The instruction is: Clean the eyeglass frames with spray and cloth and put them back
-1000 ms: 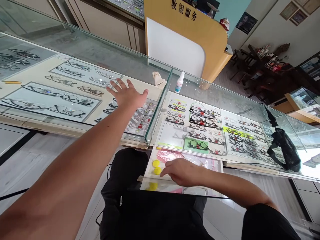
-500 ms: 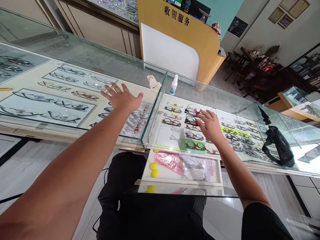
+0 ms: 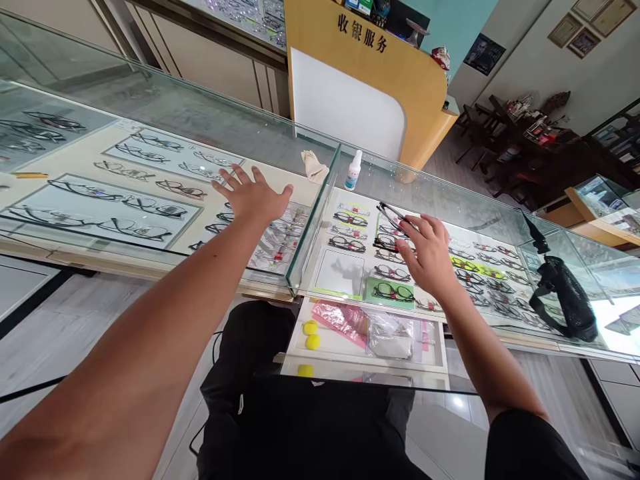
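Note:
My left hand [image 3: 256, 199] lies spread, palm down, on the glass top of the display counter, fingers apart and nothing in it. My right hand [image 3: 427, 253] pinches a dark-framed pair of glasses [image 3: 391, 215] between thumb and fingers. The glasses are tilted up above the rows of frames; their far side is hidden by my fingers. Below them lies a black-framed pair with a red tag [image 3: 387, 241]. Nearer me, another pair of black glasses [image 3: 394, 291] rests on a green card.
Beyond the hands stand a white spray bottle [image 3: 353, 171] and a crumpled beige cloth [image 3: 314, 167]. A glass divider [image 3: 315, 220] rises between my hands. An open drawer [image 3: 295, 357] with plastic bags juts toward me. A black mesh bag [image 3: 563, 300] is at the right.
My right hand has closed on a pair of glasses and raised it from the row. My left hand keeps its place on the glass. The view has shifted slightly.

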`<state>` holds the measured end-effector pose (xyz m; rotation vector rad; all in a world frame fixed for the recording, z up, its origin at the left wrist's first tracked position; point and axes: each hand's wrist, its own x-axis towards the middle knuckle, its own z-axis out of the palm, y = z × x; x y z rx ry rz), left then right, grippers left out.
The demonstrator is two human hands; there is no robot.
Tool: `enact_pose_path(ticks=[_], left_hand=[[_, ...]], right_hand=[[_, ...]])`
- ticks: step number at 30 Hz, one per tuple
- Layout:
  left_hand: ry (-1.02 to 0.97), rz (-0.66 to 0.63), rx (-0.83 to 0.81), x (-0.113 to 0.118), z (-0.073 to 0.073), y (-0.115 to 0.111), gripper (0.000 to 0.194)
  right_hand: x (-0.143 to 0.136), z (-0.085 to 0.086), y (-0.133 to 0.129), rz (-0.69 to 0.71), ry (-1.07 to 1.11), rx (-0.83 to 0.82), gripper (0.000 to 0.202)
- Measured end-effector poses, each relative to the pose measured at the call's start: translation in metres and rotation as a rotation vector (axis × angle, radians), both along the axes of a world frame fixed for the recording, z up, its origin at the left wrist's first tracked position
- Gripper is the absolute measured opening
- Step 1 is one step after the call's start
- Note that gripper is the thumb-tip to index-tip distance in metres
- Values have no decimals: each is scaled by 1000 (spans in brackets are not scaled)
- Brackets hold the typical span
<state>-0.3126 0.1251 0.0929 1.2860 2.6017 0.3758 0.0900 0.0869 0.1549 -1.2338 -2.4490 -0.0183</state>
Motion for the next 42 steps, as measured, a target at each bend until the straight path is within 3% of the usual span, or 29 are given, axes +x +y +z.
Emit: enact_pose_path(ticks=[3, 6, 8, 10, 13, 16, 22, 26, 32, 42], left_hand=[[-29, 3, 24, 0, 0, -1, 124], [-9, -6, 18, 1, -1, 0, 120], [13, -9, 17, 1, -2, 1, 117], [18, -5, 25, 2, -3, 2, 115], [20, 6, 31, 1, -4, 3, 113], [35, 11, 20, 1, -4, 3, 113], [20, 23, 29, 0, -6, 5, 117], [24, 15, 20, -2, -8, 5, 119], [12, 13, 2, -2, -6, 4, 120], [40, 17, -36, -1, -6, 4, 117]], right_hand=[[-2, 32, -38, 200, 84, -107, 49], [-7, 56, -83, 431, 76, -357, 48], [-14, 61, -110, 537, 28, -533, 52], [-22, 55, -129, 585, -52, -687, 59], [-38, 24, -138, 552, -194, -818, 66], [-50, -25, -126, 441, -283, -812, 68], [-52, -128, -76, 243, -324, -551, 59], [-53, -173, -46, 181, -323, -452, 63], [-66, -203, -15, 179, -295, -406, 62], [-82, -200, 3, 146, -310, -480, 66]])
